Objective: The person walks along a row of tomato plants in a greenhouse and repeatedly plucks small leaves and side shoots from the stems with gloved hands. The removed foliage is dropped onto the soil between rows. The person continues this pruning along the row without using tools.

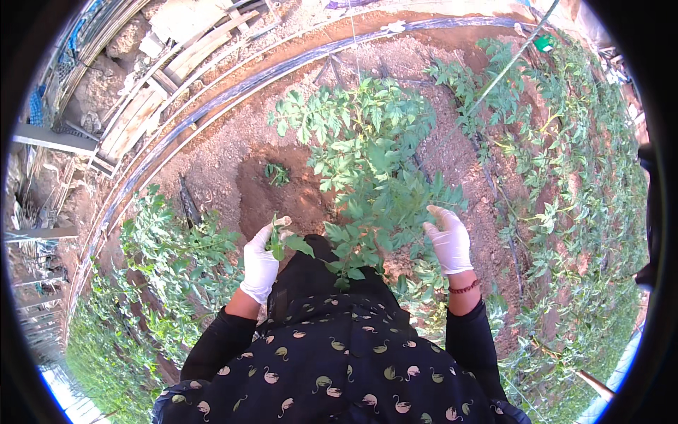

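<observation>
My left hand point(263, 257), in a white glove, grips a plucked green leafy sprig point(286, 244) between thumb and fingers. Its leaves hang out on the right side of the hand. Straight ahead of me stands a bushy tomato plant point(378, 159). At that plant's right edge is my right hand point(449, 238), also gloved, with thumb and fingers apart. I see nothing held in it; whether its fingertips touch the leaves I cannot tell. A small clump of loose leaves point(276, 174) lies on the dark soil point(259, 196) beyond my left hand.
More tomato plants grow on my left point(175, 244) and in rows on my right point(572, 185). A pale rope point(514, 66) slants down from the upper right. Drip hose point(503, 201) runs along the soil. Past a plastic-lined edge point(238, 82) lie wooden planks point(137, 122) and stones.
</observation>
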Available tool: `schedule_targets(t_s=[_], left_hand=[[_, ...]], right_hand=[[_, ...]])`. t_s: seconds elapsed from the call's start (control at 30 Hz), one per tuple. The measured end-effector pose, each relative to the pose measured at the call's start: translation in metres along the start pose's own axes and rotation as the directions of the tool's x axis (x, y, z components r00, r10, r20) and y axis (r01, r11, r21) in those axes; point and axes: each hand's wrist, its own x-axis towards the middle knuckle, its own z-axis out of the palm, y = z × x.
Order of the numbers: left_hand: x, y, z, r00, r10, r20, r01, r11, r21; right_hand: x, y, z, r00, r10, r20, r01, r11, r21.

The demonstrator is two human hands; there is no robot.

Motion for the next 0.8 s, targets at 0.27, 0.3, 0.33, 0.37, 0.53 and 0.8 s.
schedule_targets(t_s=[0.27, 0.3, 0.33, 0.37, 0.53, 0.8], left_hand=[[-0.008, 0.016, -0.014, 0.997, -0.062, -0.049, 0.06, 0.997, -0.049], [-0.009, 0.01, -0.024, 0.996, -0.061, -0.061, 0.063, 0.998, 0.022], [-0.005, 0.008, -0.027, 0.997, -0.054, -0.051, 0.058, 0.995, 0.078], [-0.001, 0.011, -0.03, 0.996, -0.066, -0.056, 0.07, 0.995, 0.077], [0.027, -0.029, -0.035, 0.993, 0.007, -0.114, 0.002, 0.997, 0.079], [0.178, -0.211, -0.104, 0.604, -0.796, -0.052, 0.746, 0.586, -0.317]], right_hand=[[0.031, -0.049, 0.067, 0.998, 0.041, 0.045, -0.021, 0.924, -0.381], [0.043, -0.061, 0.074, 0.994, 0.109, 0.02, -0.093, 0.915, -0.392], [0.057, -0.061, 0.077, 0.992, 0.127, -0.007, -0.118, 0.9, -0.421], [0.07, -0.057, 0.082, 0.989, 0.144, -0.035, -0.144, 0.882, -0.448], [0.089, -0.002, 0.113, 0.993, 0.019, 0.114, 0.036, 0.886, -0.462], [-0.016, 0.041, 0.077, 0.963, 0.23, -0.142, -0.222, 0.973, 0.069]])
